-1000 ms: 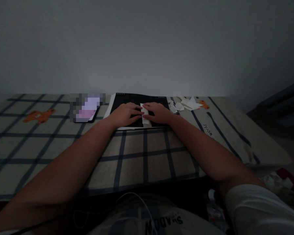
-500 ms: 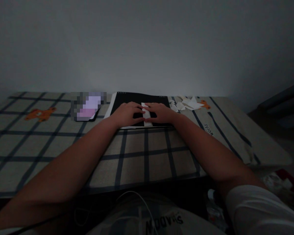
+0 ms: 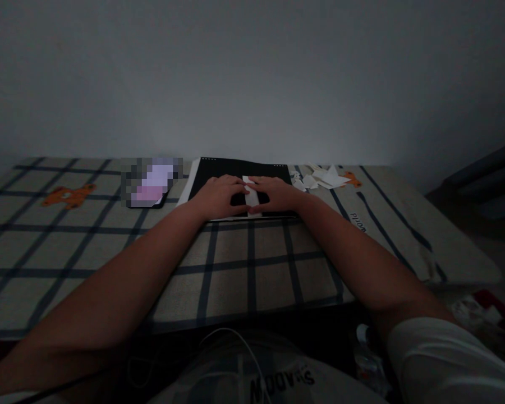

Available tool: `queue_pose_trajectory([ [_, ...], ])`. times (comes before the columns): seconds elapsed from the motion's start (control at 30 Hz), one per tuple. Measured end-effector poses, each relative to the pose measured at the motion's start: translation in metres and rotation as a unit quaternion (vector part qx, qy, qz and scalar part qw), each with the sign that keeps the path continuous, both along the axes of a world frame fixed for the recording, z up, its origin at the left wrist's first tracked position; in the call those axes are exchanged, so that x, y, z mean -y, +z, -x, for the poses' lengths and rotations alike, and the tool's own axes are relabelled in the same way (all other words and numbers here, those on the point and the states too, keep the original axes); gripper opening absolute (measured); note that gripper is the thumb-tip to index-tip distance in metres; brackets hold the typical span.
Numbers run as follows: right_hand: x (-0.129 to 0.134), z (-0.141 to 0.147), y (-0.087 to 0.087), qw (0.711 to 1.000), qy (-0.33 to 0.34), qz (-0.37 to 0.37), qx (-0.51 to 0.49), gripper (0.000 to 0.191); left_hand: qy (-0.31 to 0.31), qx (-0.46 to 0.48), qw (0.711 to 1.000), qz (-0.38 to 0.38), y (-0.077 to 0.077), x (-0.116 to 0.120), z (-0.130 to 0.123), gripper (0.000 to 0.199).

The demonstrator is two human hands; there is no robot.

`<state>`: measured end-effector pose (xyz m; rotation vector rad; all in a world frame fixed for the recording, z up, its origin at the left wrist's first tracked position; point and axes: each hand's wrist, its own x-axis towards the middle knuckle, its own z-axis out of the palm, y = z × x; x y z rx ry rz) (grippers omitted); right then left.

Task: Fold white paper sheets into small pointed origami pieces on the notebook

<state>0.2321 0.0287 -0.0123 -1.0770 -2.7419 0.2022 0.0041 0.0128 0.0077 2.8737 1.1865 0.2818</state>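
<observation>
A narrow folded strip of white paper [image 3: 251, 196] lies upright on a black-covered notebook [image 3: 223, 166]. My left hand [image 3: 223, 196] is at the strip's left side, its fingers on the upper part and its thumb near the lower end. From the right, my right hand [image 3: 278, 193] meets it in the same way, fingertips at the top and thumb low down. The two hands nearly touch over the strip, and both rest on the notebook. Black cover shows through the gaps between thumbs and fingers. The exact contact under the fingertips is hard to make out.
Several torn white paper scraps [image 3: 326, 177] lie right of the notebook. A phone [image 3: 154, 182], partly pixelated, is at the left. A checked cloth [image 3: 252, 269] covers the table, which meets a wall [image 3: 252, 78]. Below the table's right front stands a plastic bottle [image 3: 369, 359].
Both hands stay at the paper strip. My fingers and thumbs have shifted only very slightly along it.
</observation>
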Motion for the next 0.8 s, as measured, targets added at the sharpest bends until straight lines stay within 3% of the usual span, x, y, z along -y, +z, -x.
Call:
queue_pose_trajectory([
  [0.6, -0.0003, 0.0007, 0.0021, 1.000, 0.008, 0.016, -0.006, 0.097, 0.012, -0.008, 1.000, -0.009, -0.0008, 0.0043, -0.0026, 0.049],
  [0.8, -0.0007, 0.0005, 0.0001, 1.000, 0.013, -0.003, -0.002, 0.086, 0.012, -0.010, 1.000, -0.002, -0.0006, 0.0037, -0.0028, 0.047],
])
